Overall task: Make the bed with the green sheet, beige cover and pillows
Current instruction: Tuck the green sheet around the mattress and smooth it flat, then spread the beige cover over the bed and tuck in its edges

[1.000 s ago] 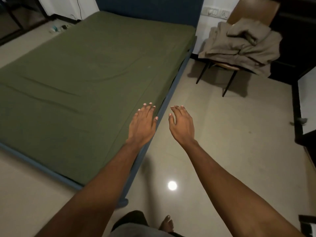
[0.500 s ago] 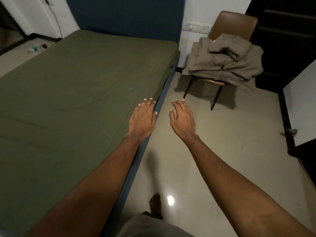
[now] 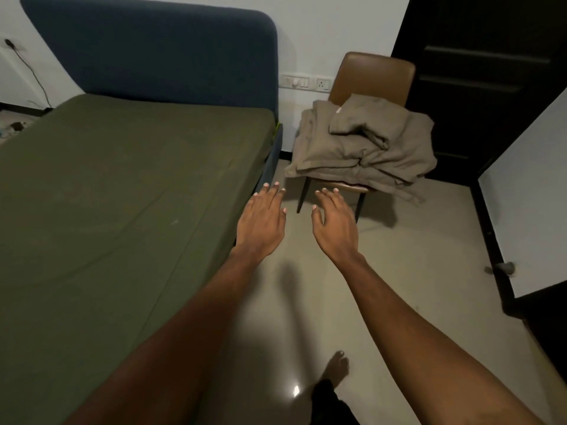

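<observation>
The green sheet lay spread smooth over the mattress, filling the frame's left half. The beige cover sat crumpled (loosely folded on top) upper right of centre.

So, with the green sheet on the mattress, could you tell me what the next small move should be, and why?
Probably reach forward and grip the beige cover heaped on the chair. The green sheet lies spread flat with no cover on it, and the left hand and right hand are open, empty and short of the chair.
</observation>
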